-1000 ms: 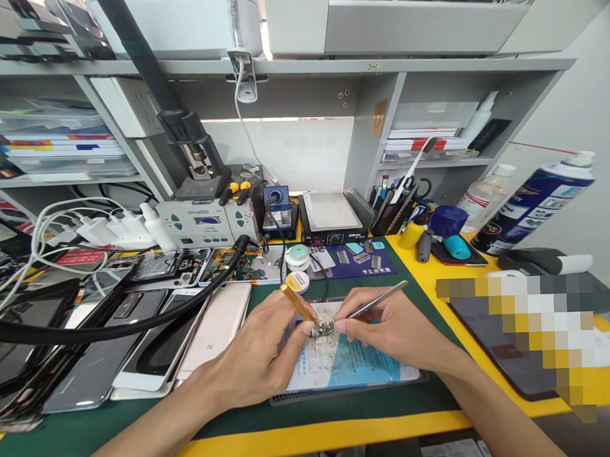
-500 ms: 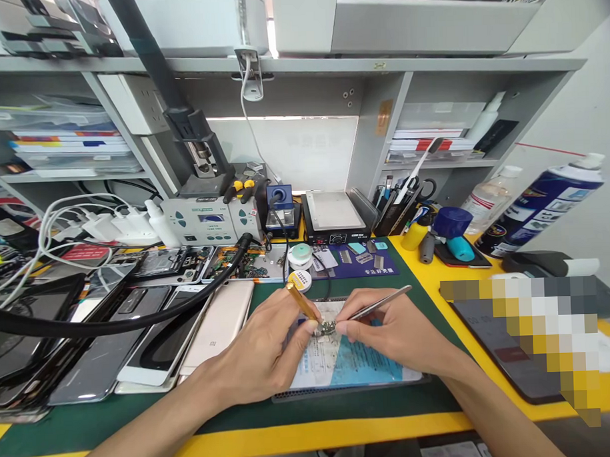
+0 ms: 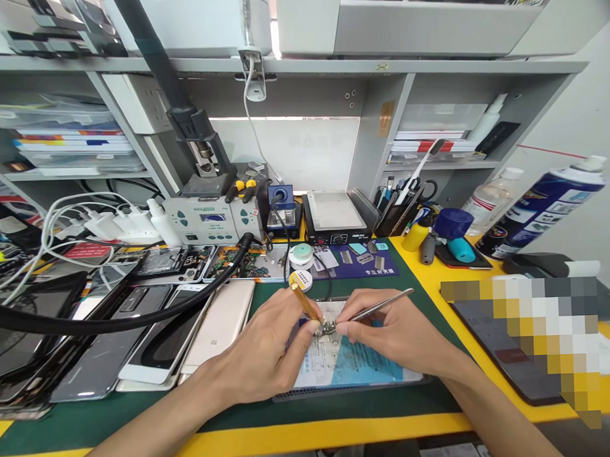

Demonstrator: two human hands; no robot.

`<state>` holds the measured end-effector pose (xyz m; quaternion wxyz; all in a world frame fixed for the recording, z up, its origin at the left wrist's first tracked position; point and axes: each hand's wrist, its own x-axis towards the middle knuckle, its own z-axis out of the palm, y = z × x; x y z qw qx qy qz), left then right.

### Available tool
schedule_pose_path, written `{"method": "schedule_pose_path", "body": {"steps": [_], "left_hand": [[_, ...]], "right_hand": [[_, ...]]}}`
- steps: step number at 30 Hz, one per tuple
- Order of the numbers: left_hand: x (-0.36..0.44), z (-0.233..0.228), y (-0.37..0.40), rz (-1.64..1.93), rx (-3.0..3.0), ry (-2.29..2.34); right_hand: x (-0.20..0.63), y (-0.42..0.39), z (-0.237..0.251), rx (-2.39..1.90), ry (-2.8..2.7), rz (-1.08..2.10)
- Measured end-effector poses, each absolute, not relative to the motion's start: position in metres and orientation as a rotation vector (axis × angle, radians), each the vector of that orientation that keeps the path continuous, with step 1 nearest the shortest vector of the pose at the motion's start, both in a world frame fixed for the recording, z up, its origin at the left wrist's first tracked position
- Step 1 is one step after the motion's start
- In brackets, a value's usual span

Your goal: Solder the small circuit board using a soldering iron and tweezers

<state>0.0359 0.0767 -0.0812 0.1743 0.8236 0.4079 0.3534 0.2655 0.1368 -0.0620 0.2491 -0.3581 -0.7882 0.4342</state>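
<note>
— What do we have in our left hand (image 3: 262, 353)?

— A yellow-handled tool (image 3: 306, 302), pinched between thumb and fingertips; its handle rises up and away from the grip, and its tip goes down to the small circuit part (image 3: 327, 328) just beyond our thumb.

— And our right hand (image 3: 389, 332)?

— It is pressed closed around metal tweezers (image 3: 380, 304). The long end sticks out up and to the right past the knuckles; the points meet the same small part, which sits right between our two grips.

— What lies under it?

— A blue-and-white work pad (image 3: 347, 367), directly below both grips, on the green mat (image 3: 141, 411). Just beyond the left grip sits a small round tin (image 3: 301, 280). Left of that hand lies a row of phones (image 3: 153, 327), with a black hose (image 3: 113, 322) curving over them.
</note>
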Motion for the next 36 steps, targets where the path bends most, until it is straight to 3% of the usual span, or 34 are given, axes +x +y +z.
{"method": "schedule_pose_path", "body": {"steps": [36], "left_hand": [[0.0371,-0.0806,0.0754,1.025,2.359,1.189]], "right_hand": [[0.2704,0.1354,-0.0571,-0.965,-2.137,1.275]]}}
